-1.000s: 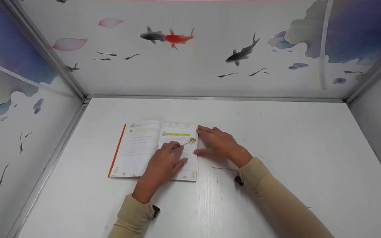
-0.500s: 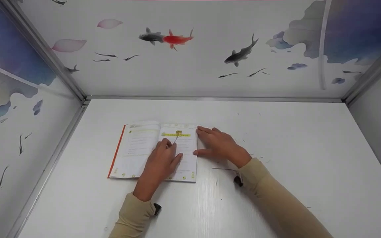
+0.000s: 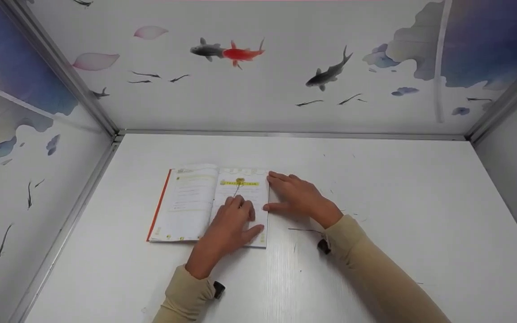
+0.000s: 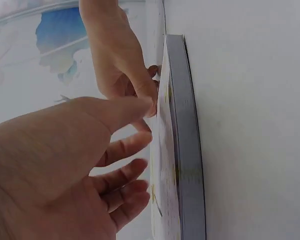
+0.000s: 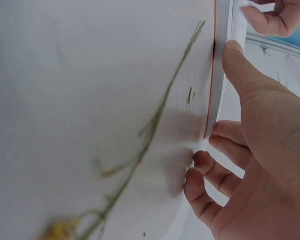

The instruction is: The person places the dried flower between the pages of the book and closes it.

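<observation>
Left hand [image 3: 229, 226] curves loosely; right hand [image 3: 298, 196] spreads against the book [image 3: 180, 222]. A left finger's graze could skew the flower [image 3: 240, 181].

hands [image 3: 230, 224] [image 3: 298, 197] — two | book [image 3: 189, 220] — one | two flower sprigs [image 3: 239, 181] [image 5: 160, 107] | two sleeves [image 3: 184, 287] [image 3: 370, 260]

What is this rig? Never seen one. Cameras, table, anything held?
No machine: a person's bare left hand and right hand. A head camera takes the wide picture; black wrist cameras take the two close ones. On the white table lies an open, red-edged book with white pages. A thin-stemmed yellow flower lies on its right page, near the left hand; a green-stemmed yellow sprig lies beside the book. The right hand touches the book's right edge. Neither plainly grips anything.
</observation>
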Action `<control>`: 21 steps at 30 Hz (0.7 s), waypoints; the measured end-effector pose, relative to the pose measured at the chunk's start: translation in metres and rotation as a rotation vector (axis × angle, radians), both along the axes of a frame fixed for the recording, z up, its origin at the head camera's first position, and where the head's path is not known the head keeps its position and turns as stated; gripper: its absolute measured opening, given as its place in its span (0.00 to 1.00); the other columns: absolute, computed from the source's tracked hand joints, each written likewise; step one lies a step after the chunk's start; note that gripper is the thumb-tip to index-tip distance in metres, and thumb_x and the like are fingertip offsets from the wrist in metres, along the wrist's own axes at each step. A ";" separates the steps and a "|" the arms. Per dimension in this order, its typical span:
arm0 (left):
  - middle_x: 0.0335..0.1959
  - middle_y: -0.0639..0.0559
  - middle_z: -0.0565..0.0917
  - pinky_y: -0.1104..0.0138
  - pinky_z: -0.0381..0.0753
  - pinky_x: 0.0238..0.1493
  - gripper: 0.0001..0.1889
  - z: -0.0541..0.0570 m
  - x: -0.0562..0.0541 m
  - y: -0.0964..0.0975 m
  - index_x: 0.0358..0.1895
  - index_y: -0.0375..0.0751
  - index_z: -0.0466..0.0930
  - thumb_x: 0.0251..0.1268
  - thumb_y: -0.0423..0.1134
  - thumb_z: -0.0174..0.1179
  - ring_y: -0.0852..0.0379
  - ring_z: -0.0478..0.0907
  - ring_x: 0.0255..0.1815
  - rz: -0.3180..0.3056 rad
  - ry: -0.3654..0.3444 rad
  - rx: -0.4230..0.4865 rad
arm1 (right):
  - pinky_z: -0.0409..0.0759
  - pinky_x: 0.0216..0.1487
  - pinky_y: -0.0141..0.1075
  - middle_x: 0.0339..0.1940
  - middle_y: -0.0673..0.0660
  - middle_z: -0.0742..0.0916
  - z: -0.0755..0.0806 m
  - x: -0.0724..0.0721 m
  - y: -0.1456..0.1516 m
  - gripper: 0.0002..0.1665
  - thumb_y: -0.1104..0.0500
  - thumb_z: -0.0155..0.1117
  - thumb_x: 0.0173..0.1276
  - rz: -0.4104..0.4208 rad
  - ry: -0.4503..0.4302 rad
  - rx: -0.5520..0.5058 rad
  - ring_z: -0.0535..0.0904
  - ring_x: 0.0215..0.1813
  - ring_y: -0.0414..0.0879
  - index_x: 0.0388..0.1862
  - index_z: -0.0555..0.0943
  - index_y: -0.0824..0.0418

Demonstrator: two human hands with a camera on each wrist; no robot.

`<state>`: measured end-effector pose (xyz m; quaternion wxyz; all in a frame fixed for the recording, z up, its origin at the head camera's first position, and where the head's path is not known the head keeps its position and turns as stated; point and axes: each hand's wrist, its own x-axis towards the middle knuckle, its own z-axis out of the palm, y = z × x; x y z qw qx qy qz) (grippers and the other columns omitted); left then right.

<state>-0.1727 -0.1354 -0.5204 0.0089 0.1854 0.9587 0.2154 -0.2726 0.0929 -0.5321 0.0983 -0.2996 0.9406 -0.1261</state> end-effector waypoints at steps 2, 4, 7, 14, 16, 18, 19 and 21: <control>0.41 0.52 0.74 0.58 0.73 0.51 0.22 -0.002 0.001 0.002 0.42 0.44 0.78 0.69 0.58 0.74 0.52 0.68 0.46 -0.043 -0.063 0.028 | 0.75 0.78 0.55 0.90 0.53 0.66 0.000 0.000 0.001 0.57 0.26 0.65 0.74 -0.002 -0.005 0.001 0.68 0.86 0.59 0.89 0.61 0.56; 0.39 0.54 0.72 0.58 0.71 0.49 0.25 -0.004 0.002 0.004 0.41 0.44 0.77 0.66 0.61 0.76 0.53 0.67 0.44 -0.062 -0.100 0.031 | 0.75 0.79 0.56 0.90 0.52 0.65 0.000 0.000 0.001 0.57 0.26 0.65 0.74 -0.001 -0.012 0.002 0.68 0.86 0.58 0.89 0.61 0.56; 0.39 0.54 0.69 0.57 0.68 0.48 0.27 -0.006 0.002 0.005 0.42 0.45 0.75 0.64 0.62 0.76 0.52 0.65 0.44 -0.059 -0.126 0.022 | 0.73 0.80 0.56 0.90 0.53 0.65 0.001 0.000 0.002 0.57 0.27 0.65 0.75 0.006 -0.018 -0.013 0.67 0.87 0.58 0.89 0.61 0.57; 0.40 0.54 0.67 0.58 0.64 0.47 0.28 -0.011 0.001 0.004 0.43 0.45 0.72 0.64 0.62 0.76 0.53 0.62 0.45 -0.056 -0.150 0.025 | 0.71 0.82 0.55 0.90 0.54 0.67 0.001 0.000 0.003 0.56 0.28 0.65 0.75 0.016 -0.017 -0.035 0.67 0.86 0.58 0.88 0.63 0.59; 0.40 0.54 0.67 0.59 0.63 0.47 0.28 -0.013 0.000 0.004 0.44 0.46 0.72 0.64 0.63 0.76 0.53 0.62 0.45 -0.050 -0.139 0.017 | 0.70 0.82 0.55 0.90 0.54 0.66 0.001 0.000 0.003 0.56 0.28 0.65 0.75 0.014 -0.026 -0.038 0.67 0.87 0.58 0.88 0.62 0.58; 0.40 0.55 0.67 0.59 0.64 0.46 0.29 -0.016 -0.001 0.003 0.44 0.46 0.72 0.64 0.64 0.76 0.53 0.63 0.44 -0.047 -0.121 0.013 | 0.69 0.83 0.55 0.90 0.53 0.66 0.001 0.000 0.003 0.56 0.28 0.65 0.76 0.009 -0.036 -0.040 0.66 0.87 0.58 0.89 0.62 0.57; 0.40 0.55 0.67 0.59 0.64 0.45 0.29 -0.016 -0.001 0.003 0.44 0.46 0.72 0.64 0.64 0.75 0.53 0.63 0.44 -0.046 -0.113 0.010 | 0.69 0.83 0.55 0.90 0.53 0.66 0.001 0.000 0.003 0.55 0.28 0.65 0.76 0.008 -0.038 -0.044 0.66 0.87 0.58 0.89 0.62 0.57; 0.40 0.54 0.68 0.60 0.64 0.45 0.28 -0.018 -0.002 0.003 0.44 0.46 0.72 0.65 0.64 0.74 0.53 0.64 0.44 -0.045 -0.103 0.007 | 0.67 0.84 0.56 0.90 0.52 0.65 0.000 0.000 0.004 0.54 0.29 0.64 0.77 0.006 -0.046 -0.047 0.65 0.88 0.58 0.89 0.61 0.56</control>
